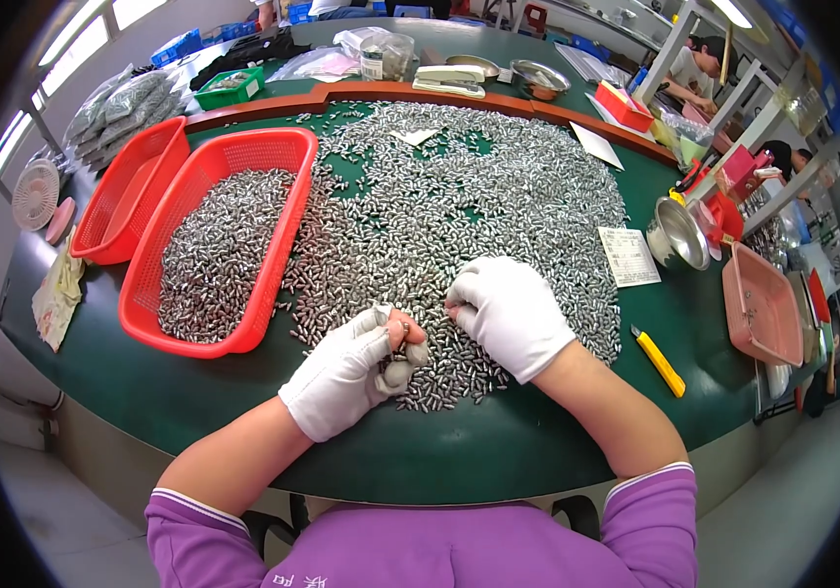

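Observation:
A wide layer of small, shiny, bullet-shaped metal pieces [459, 225] covers the middle of the green table. My left hand [346, 372], in a white glove with bare thumb and fingertip, is closed at the near edge of the layer. Between those tips it pinches one small metal piece; the other glove fingertips are soiled grey. To its right, my right hand [513, 314], gloved in white too, reaches over the pieces with fingers curled together. Its fingertips are turned away, so what they hold cannot be made out. The hands are apart.
Left of the layer, a red plastic basket [302, 196] holds more metal pieces, beside another red basket [96, 240]. On the right lie a yellow utility knife [662, 365], a paper slip [627, 257], a steel bowl [679, 235] and a pink basin [765, 306]. A wooden rim [243, 116] bounds the far side.

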